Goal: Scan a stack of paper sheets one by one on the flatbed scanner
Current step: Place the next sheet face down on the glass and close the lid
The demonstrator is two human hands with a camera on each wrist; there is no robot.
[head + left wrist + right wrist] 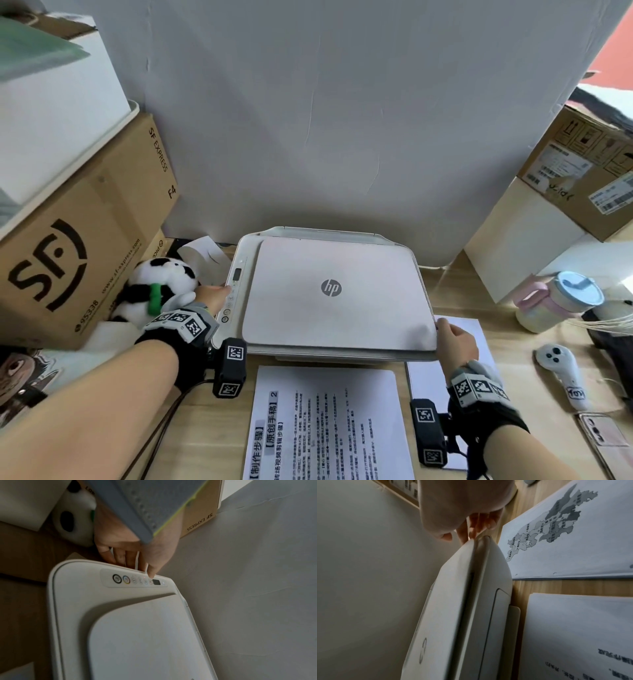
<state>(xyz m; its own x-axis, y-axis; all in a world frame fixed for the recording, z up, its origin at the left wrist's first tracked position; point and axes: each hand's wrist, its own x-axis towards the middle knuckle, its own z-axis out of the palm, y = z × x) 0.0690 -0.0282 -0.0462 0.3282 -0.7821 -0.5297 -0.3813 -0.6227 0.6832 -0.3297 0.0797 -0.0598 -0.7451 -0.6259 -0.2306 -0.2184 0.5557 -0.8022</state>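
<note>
While the scanner [329,294] sits between the two hands with its lid [337,294] down or nearly so, a scan looks to be starting or just ending. The left hand [209,298] lies at the unit's left edge; in the left wrist view its fingers hang down the side of the body while one straight fingertip touches the control panel [135,579] close to the small dark display. The right hand [457,346] is at the lid's near right corner, its fingers [481,524] tucked at the lid's edge with the thumb above, pinching the corner (the right wrist view shows a thin dark gap under the lid there, so it may be slightly raised). Whether a sheet lies on the glass cannot be told; the lid hides it.

Just in front of the scanner, between the forearms, lies a printed stack [329,425] with text facing up. Under and beyond the right wrist lies a second pile [573,534], its top sheet showing a grey map. I judge one pile to be waiting and the other done, though which is which the pictures do not say. Either way the job seems partway: sheets remain to go through.

Beyond the left hand sit a panda plush [157,291] and a cardboard box [68,246]; out past the right hand stand a pastel cup [555,301] and a white controller [561,377].
</note>
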